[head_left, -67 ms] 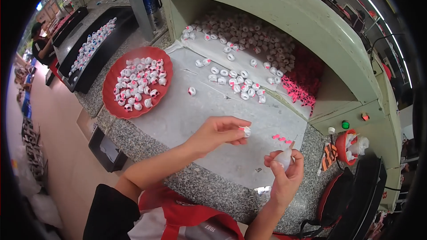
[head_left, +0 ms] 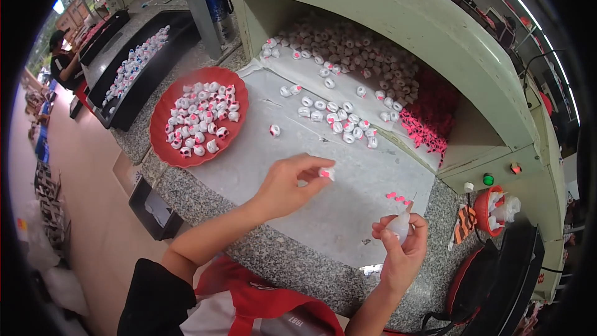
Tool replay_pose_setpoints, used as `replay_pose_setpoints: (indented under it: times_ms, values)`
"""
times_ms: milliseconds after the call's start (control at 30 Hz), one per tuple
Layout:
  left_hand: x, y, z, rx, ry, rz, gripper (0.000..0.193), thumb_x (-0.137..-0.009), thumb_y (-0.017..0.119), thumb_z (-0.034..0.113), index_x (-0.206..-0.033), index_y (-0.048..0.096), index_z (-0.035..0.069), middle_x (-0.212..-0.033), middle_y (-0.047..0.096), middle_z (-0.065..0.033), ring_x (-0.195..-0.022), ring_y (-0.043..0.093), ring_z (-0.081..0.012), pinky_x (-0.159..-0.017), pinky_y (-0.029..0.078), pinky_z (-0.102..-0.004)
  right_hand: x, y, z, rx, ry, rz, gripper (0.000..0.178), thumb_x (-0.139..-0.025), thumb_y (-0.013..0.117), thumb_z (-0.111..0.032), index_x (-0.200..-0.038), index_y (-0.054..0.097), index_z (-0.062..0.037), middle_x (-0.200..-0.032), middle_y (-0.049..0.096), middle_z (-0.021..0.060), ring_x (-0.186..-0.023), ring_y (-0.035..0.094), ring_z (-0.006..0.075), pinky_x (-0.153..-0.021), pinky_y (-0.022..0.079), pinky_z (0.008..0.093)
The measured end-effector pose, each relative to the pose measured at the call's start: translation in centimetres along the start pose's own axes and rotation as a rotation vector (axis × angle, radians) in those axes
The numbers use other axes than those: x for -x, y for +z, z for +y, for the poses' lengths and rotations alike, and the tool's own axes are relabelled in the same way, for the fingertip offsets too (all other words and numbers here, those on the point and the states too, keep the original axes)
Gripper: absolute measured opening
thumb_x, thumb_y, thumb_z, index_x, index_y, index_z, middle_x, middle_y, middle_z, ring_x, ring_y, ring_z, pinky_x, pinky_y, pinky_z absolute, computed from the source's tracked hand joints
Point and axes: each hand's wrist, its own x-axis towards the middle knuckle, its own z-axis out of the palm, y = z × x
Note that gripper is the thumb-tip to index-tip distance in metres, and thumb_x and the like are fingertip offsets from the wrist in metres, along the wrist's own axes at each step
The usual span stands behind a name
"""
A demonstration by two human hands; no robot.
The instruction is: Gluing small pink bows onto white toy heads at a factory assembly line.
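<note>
Between the thumb and fingers of my left hand (head_left: 287, 182) is a small white toy head (head_left: 327, 174) with a pink patch, held above the pale sheet covering the worktop. My right hand (head_left: 407, 250) wraps around a whitish squeeze bottle (head_left: 398, 226), its thin tip pointing upward. Just beyond that tip, a few small pink pieces (head_left: 398, 198) lie on the sheet. A single white head (head_left: 275, 130) rests to the left, apart from a loose group of similar heads (head_left: 348, 126) farther back.
A red scalloped bowl (head_left: 163, 152) of finished-looking heads stands at left. Behind the sheet, a pale green cabinet (head_left: 373, 0) holds piled white heads and pink pieces (head_left: 429, 127). At right are a red basket (head_left: 482, 211) with bottles and a black bag (head_left: 471, 283).
My left hand has drawn a little left and up with the toy head, away from the bottle. My right hand keeps its grip; the whole view has shifted slightly.
</note>
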Motion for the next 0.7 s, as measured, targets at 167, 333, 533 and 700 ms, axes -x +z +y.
replay_pose_setpoints:
  times_ms: [167,333,533,700]
  values:
    - [-1.8,-5.3,-2.2,-0.911,0.402,0.584,0.028,-0.072,0.056,0.001,-0.099,0.053,0.005,-0.083,0.053,-0.0101,-0.075,0.053,-0.0296,-0.064,0.045,-0.0327,0.6,1.3,0.4,0.073,0.038,-0.08,0.035,-0.071,0.061,0.002,-0.101,0.043,-0.0022,-0.086,0.056,0.0121,-0.071,0.058,0.0195,-0.062,0.048,0.0277]
    - [-3.0,-5.0,-5.2,-1.132,0.403,0.37,0.026,-0.071,0.056,0.0,-0.097,0.055,0.004,-0.09,0.052,-0.011,-0.077,0.053,-0.0267,-0.064,0.045,-0.0357,0.5,0.9,1.0,0.118,0.025,-0.083,0.035,-0.073,0.06,0.001,-0.103,0.043,-0.0027,-0.088,0.055,0.0121,-0.072,0.057,0.0185,-0.061,0.047,0.0262]
    - [-1.3,-6.8,-4.5,-0.874,0.369,0.324,0.027,-0.075,0.053,0.001,-0.101,0.054,0.005,-0.094,0.051,-0.0115,-0.084,0.055,-0.0264,-0.069,0.048,-0.0322,0.3,1.5,1.3,0.074,0.038,-0.034,0.036,-0.069,0.061,0.006,-0.099,0.042,-0.0025,-0.084,0.056,0.0125,-0.07,0.057,0.0176,-0.06,0.047,0.0257]
    - [0.4,-11.1,0.7,0.017,-0.045,0.252,0.025,-0.082,0.052,0.005,-0.107,0.053,0.003,-0.096,0.054,-0.0044,-0.087,0.055,-0.0153,-0.07,0.049,-0.0268,0.4,0.9,1.2,0.134,0.029,-0.054,0.036,-0.073,0.061,-0.001,-0.103,0.043,-0.0028,-0.088,0.054,0.0118,-0.072,0.056,0.018,-0.06,0.046,0.0257]
